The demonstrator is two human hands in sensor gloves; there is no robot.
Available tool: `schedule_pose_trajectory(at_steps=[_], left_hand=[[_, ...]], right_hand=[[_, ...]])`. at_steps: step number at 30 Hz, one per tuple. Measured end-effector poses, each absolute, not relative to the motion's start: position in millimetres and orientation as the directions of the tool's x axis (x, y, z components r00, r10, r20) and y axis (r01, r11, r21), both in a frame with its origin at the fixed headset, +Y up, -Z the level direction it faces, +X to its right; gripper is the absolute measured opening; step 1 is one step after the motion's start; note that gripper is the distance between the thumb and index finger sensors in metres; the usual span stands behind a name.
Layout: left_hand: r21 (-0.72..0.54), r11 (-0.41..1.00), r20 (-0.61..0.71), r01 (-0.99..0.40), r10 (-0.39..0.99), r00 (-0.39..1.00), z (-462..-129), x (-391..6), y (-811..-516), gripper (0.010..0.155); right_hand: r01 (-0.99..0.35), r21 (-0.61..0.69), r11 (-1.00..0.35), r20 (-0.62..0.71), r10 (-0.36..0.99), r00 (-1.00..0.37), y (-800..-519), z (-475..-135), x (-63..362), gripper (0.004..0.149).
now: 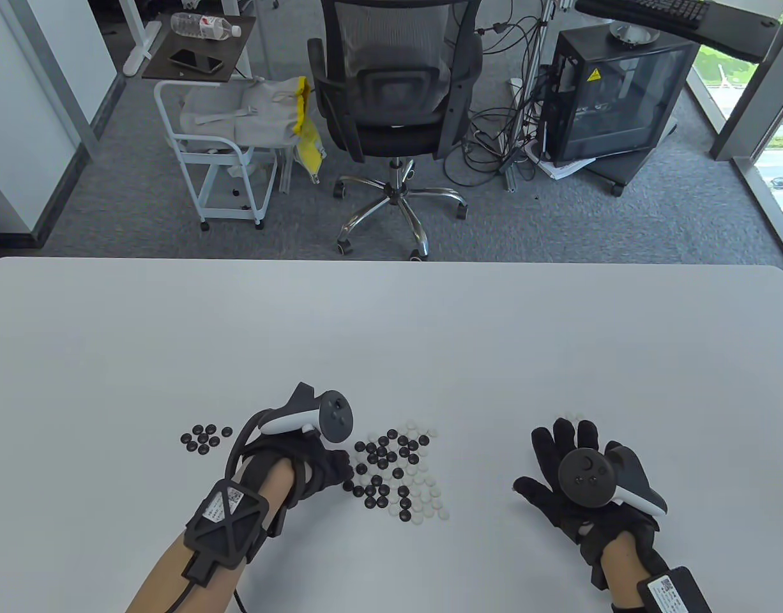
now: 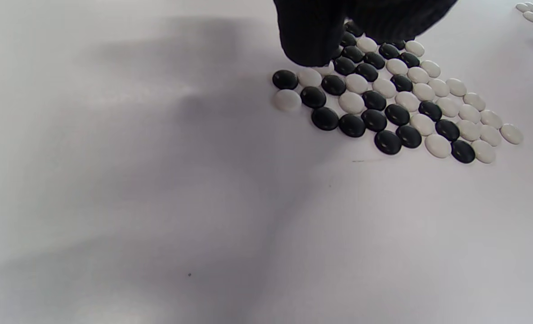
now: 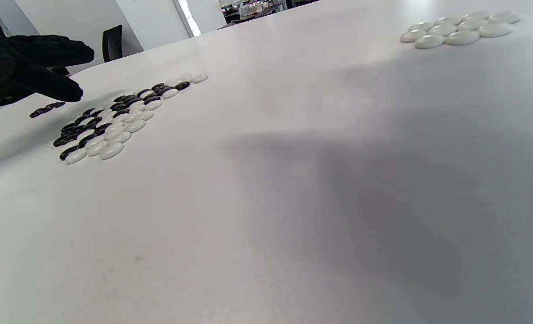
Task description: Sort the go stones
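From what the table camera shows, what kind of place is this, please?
Most likely an office or lab workspace. Beyond the white table stand a black mesh office chair, a desktop computer tower with tangled cables on grey carpet, and a small white cart. Go stones lie on the table.

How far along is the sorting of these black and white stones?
Early on. A small group of black stones lies apart on the left, and a few white stones on the right. The left hand reaches into the mixed pile; the right hand hovers open. Most stones remain mixed.
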State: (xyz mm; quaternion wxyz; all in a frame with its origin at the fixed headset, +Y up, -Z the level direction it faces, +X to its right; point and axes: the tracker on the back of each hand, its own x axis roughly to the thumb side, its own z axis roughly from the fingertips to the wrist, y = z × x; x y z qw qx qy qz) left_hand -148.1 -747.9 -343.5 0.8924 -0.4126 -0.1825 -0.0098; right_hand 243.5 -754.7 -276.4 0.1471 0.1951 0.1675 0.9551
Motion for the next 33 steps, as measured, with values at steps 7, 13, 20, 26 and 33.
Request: schedule_pose_trajectory(at_steps=[7,13,20,26,33], left_hand=[[-0.766,0.630,0.283,0.123,0.159,0.946,-349,-161,-766,0.066],[-0.765,0.643,0.141,0.034,0.115,0.983,-362,-206,-762,0.065],[-0.765,0.634,-0.068,-0.111,0.091,0.994,-369,-269,-758,0.065],[-0.754,0.636,-0.156,-0.167,0.074,0.985,-366,-299,-758,0.065],[-0.747,0.635,-0.204,-0.199,0.066,0.977,-364,-312,-757,0.066]], right_hand=[[-0.216,0.378,-0.900,0.323,0.347,-0.881,-755,-276,243,0.087],[-0.216,0.378,-0.900,0.323,0.347,-0.881,-755,-276,243,0.087],[-0.216,0.378,-0.900,0.323,0.347,-0.881,-755,-276,243,0.087],[-0.212,0.388,-0.897,0.318,0.346,-0.883,-755,-276,243,0.087],[-0.211,0.389,-0.897,0.318,0.346,-0.883,-755,-276,243,0.087]])
